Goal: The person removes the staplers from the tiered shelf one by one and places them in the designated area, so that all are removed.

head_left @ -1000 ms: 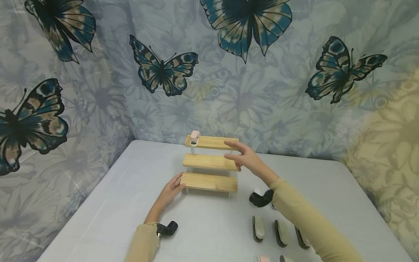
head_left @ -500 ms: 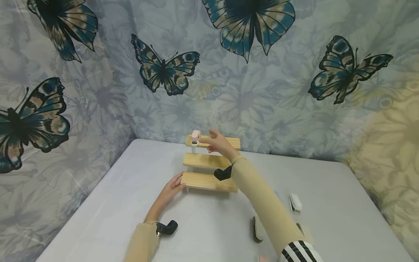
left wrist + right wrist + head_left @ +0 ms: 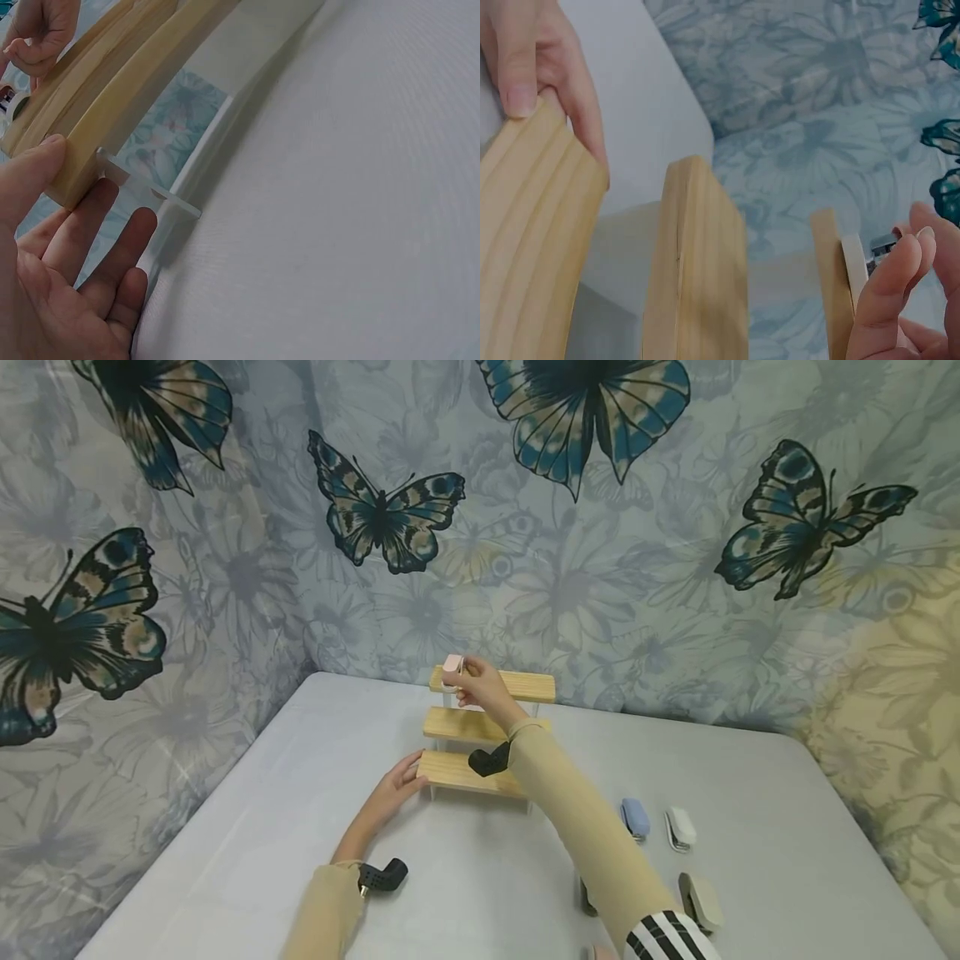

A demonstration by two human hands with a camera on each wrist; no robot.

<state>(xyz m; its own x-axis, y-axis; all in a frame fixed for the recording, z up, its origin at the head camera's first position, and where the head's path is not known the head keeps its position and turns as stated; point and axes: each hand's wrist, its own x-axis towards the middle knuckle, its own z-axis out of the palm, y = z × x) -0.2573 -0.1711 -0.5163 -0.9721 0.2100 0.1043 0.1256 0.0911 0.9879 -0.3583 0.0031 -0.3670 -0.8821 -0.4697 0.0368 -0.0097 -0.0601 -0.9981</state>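
Note:
A three-tier wooden display stand [image 3: 450,768] with pale legs stands toward the back of the white table. My left hand [image 3: 392,789] grips the left end of its lowest board; in the left wrist view the thumb lies on the board [image 3: 112,105] and a finger reaches beneath. On the top board's left end, a small pink stapler [image 3: 452,664] with a white base sits upright. My right hand [image 3: 483,685] pinches this stapler from the right. In the right wrist view, fingers partly cover the stapler [image 3: 881,251], its white base against the top board.
At the right on the table lie a blue stapler [image 3: 635,818], a white stapler [image 3: 681,828] and a grey-beige stapler [image 3: 701,902]. Another stapler [image 3: 587,897] is mostly behind the right sleeve. A butterfly-print cloth [image 3: 570,568] hangs behind the table.
My right hand has moved left from the stand's right side to the pink stapler and taken hold of it. The left hand has kept its grip on the lowest board.

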